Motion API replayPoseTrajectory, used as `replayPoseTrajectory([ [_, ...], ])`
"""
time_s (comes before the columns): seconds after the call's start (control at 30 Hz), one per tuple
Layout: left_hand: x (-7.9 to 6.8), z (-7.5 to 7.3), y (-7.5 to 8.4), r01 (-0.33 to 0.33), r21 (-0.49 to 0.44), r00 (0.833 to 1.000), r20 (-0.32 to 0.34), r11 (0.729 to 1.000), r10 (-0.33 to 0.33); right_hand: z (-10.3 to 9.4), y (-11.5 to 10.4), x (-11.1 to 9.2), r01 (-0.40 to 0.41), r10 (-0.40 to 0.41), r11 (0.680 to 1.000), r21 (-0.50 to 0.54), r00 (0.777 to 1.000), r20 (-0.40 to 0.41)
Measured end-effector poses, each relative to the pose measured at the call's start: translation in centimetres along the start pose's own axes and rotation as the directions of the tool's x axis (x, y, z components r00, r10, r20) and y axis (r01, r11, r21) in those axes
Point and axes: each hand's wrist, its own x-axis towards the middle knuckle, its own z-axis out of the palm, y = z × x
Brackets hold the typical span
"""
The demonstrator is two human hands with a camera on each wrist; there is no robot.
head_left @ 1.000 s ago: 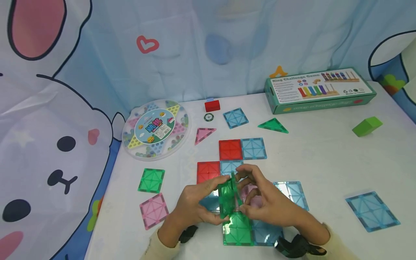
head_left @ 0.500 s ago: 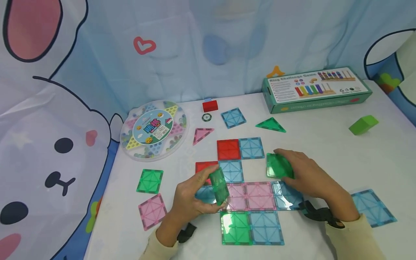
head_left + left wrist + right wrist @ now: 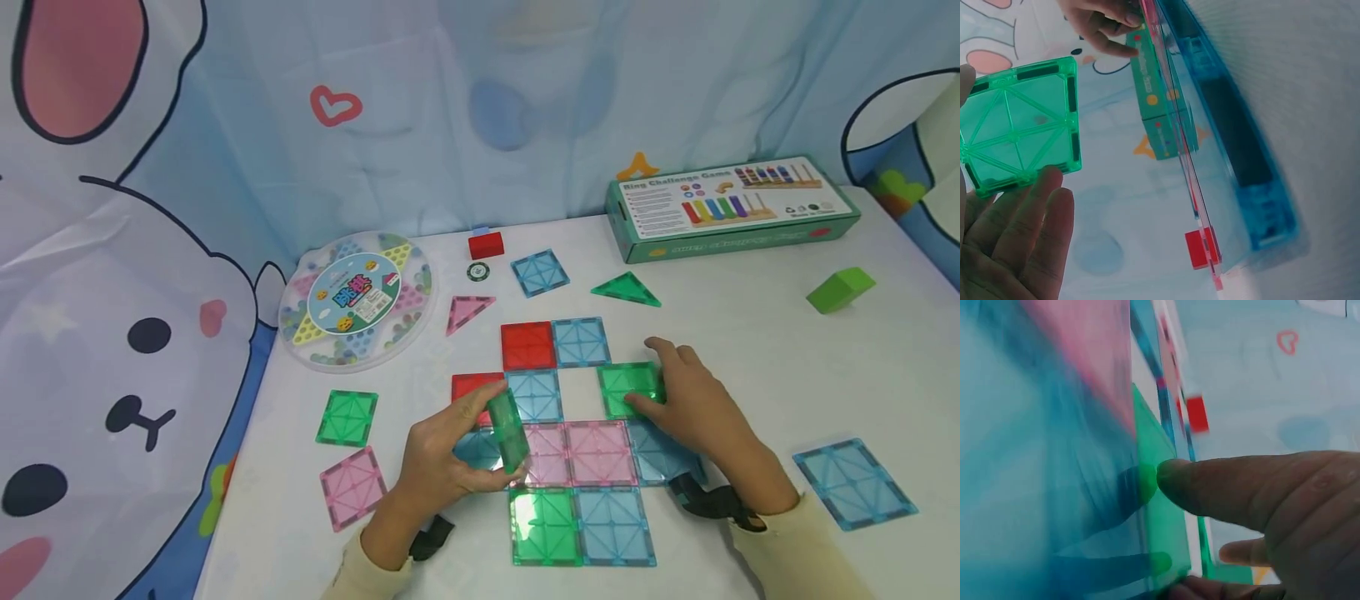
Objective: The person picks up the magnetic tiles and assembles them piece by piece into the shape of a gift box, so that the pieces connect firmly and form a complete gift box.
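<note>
My left hand (image 3: 438, 454) pinches a green square magnetic tile (image 3: 509, 429) by its edges, thumb at one edge and fingers at the other, tilted above the pattern. The left wrist view shows the same green tile (image 3: 1022, 125) face on. My right hand (image 3: 697, 408) touches another green square tile (image 3: 622, 385), which lies flat on the cloth; the straight thumb (image 3: 1210, 487) rests on its face. Below it are pink tiles (image 3: 600, 452) and a blue tile (image 3: 660, 454), partly under the right hand. A blue tile (image 3: 534, 395) lies farther left, across a bare white gap.
Loose tiles lie about: green (image 3: 347, 417), pink (image 3: 352, 487), blue (image 3: 855, 483), and a green triangle (image 3: 627, 289). At the back are a round marble game (image 3: 356, 300), a red block (image 3: 486, 245) and a long green box (image 3: 735, 208). A green block (image 3: 840, 290) sits at right.
The two green tiles, together a second ago, came apart. My right hand carried one to the right and laid it flat, shifting it slightly left. My left hand keeps its tile.
</note>
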Motion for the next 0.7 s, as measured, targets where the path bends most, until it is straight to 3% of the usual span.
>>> replayPoseTrajectory([
  [0.13,-0.1,0.0,0.1,0.018,-0.005,1.0,0.025,1.0,-0.018,0.9,-1.3,0.0,0.106,-0.11,0.987,0.122,0.994,0.025],
  [0.27,-0.4,0.0,0.3,0.134,-0.098,0.983,0.141,0.986,-0.12,1.2,-2.4,-0.4,0.219,-0.213,0.969,0.11,0.975,-0.063],
  [0.37,-0.7,0.2,0.6,0.228,-0.229,0.954,0.248,0.946,-0.17,1.1,-3.6,-1.1,0.366,-0.348,0.924,0.109,0.925,-0.149],
  [0.47,-0.9,0.4,0.8,0.272,-0.366,0.933,0.327,0.89,-0.151,1.3,-5.7,-2.2,0.541,-0.525,0.812,0.218,0.841,-0.13],
  [0.53,-0.9,0.5,0.8,0.29,-0.422,0.924,0.359,0.859,-0.136,1.6,-7.0,-2.9,0.607,-0.599,0.748,0.269,0.791,-0.12],
  [0.6,-1.0,0.6,0.8,0.309,-0.427,0.914,0.381,0.85,-0.141,1.9,-7.7,-3.1,0.645,-0.634,0.719,0.258,0.761,-0.136],
  [0.67,-0.9,0.6,0.7,0.335,-0.384,0.902,0.394,0.861,-0.175,1.7,-7.5,-3.0,0.649,-0.629,0.731,0.209,0.76,-0.161],
  [0.7,-0.9,0.6,0.7,0.345,-0.35,0.899,0.39,0.871,-0.2,1.3,-7.1,-2.8,0.635,-0.615,0.752,0.177,0.772,-0.162],
])
